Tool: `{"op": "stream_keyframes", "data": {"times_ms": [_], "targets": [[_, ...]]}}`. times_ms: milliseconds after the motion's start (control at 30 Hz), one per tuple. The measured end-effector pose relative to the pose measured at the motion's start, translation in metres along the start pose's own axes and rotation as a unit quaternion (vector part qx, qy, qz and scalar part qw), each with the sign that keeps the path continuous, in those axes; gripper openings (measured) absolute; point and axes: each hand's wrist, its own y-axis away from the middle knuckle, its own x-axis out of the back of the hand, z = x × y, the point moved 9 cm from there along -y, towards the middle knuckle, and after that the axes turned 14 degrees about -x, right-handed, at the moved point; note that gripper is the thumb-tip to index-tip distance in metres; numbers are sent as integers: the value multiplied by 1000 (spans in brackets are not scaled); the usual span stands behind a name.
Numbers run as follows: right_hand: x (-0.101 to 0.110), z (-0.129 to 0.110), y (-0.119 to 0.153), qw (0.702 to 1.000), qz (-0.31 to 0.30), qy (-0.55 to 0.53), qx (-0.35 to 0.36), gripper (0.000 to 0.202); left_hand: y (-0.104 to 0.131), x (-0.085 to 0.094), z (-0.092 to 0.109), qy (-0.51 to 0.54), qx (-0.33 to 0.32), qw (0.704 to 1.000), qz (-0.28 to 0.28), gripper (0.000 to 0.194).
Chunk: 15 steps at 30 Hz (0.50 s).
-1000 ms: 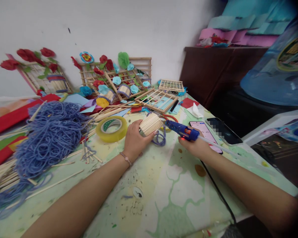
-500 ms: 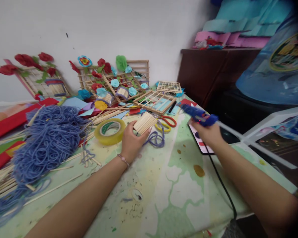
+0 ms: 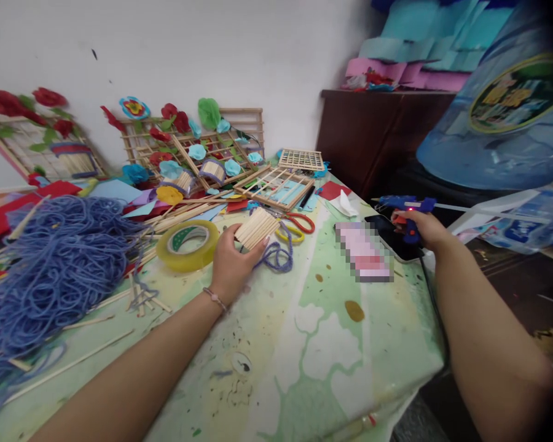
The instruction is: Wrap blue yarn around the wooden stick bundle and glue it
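My left hand (image 3: 236, 261) grips a small piece made of wooden sticks (image 3: 257, 228) set side by side, just above the table. Purple yarn (image 3: 279, 255) trails beside it, close to scissors (image 3: 299, 226) with red and yellow handles. A roll of yellow tape (image 3: 166, 253) lies left of this hand. Over the table's right edge, my right hand (image 3: 419, 228) is closed round a blue glue gun (image 3: 408, 204), its nozzle pointing left and a glue stick out of its back. Below that hand lies a dark phone (image 3: 393, 242), next to a pixelated pink item (image 3: 362, 248).
A heap of purple yarn (image 3: 64, 264) and loose sticks covers the left side. Stick lattices (image 3: 276, 187) with paper flowers lean at the wall. A large water bottle (image 3: 498, 123) stands right, beside a brown cabinet (image 3: 364, 138). The glue gun's cord (image 3: 435, 307) hangs over the edge.
My right hand has moved right with the glue gun, away from the stick piece, uncovering the phone. The view has turned slightly right. My left hand still holds the stick piece.
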Motion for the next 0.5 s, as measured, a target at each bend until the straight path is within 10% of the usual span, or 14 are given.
{"op": "stream_keyframes", "data": {"times_ms": [500], "targets": [[-5,-3,-2,999,-10,51,14,5,0,-1,-1,-5,-3,1000,-1,56]]}}
